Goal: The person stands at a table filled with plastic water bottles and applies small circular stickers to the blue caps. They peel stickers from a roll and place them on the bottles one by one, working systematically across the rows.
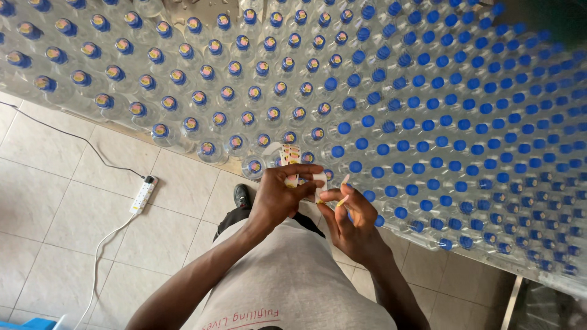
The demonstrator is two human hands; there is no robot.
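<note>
At the table (202, 160) edge we pinch a label strip (291, 160) in our left hand (282, 194) while our right hand (348, 215), fingers half curled, peels one for nearby bottles (254, 166).

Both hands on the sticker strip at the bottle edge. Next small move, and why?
Probably peel one sticker off the strip with the right hand and press it on the nearest bare blue cap: the left hand holds the strip, and capped bottles to the left already carry stickers.
</note>
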